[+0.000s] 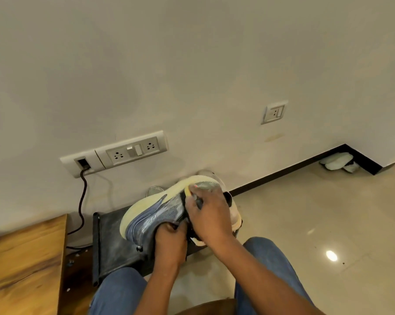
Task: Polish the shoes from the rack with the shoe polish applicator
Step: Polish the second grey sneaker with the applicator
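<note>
**Working the heel end of the blue sneaker**

Held off the floor over the black rack, sole turned up and away toward the wall — a blue-grey sneaker with a pale yellow sole. Gripped from below by the left hand, fingers curled round the upper near the collar. Pressed against its right end by the right hand, fingers curled round a small applicator, only its yellow pad and a dark sliver of handle showing past the fingertips; how firmly held, impossible to tell. Behind the hands, partly hidden, a second pale shoe on the rack.

To do this step well:

- Keep the left grip low on the upper, clear of the patch being covered.
- Short, overlapping strokes with light pressure — probably better than scrubbing, since the knit side looks soft and already streaked pale.
- Steer the pad off the yellow sole edge to avoid smearing it.
- Rotate the sneaker with the left wrist rather than reaching round with the right.
- Hold over the rack, not the glossy floor tiles, in case of drips.
</note>
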